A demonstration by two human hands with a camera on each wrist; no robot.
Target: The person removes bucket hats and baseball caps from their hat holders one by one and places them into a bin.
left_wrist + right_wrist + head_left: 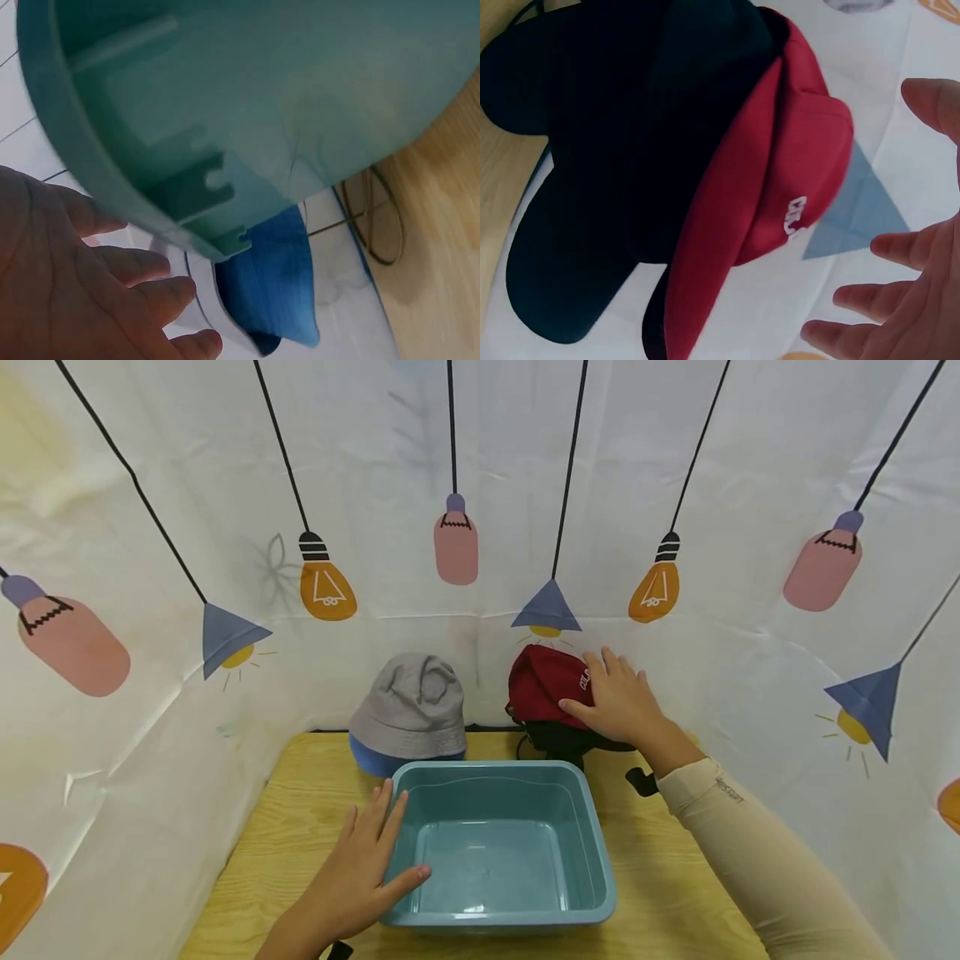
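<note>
A blue-green plastic basin (pixel 487 868) stands on the table, its inside bare. My left hand (pixel 360 868) is at the basin's left side with fingers spread and straight; in the left wrist view the hand (pixel 97 277) lies beside the rim, and whether it touches is unclear. Behind the basin on the right sits a red cap (pixel 542 681) with white lettering, over dark caps (pixel 577 255). My right hand (pixel 626 702) hovers over the red cap's right side, fingers spread; the right wrist view shows a gap between this hand (pixel 907 292) and the cap.
A grey bucket hat (pixel 412 710) sits over a blue hat (pixel 375 757) behind the basin's left part. The wooden table (pixel 300 802) meets a white curtain (pixel 390 468) printed with lamps at the back and sides. Beneath the dark caps a thin cable (pixel 522 745) shows.
</note>
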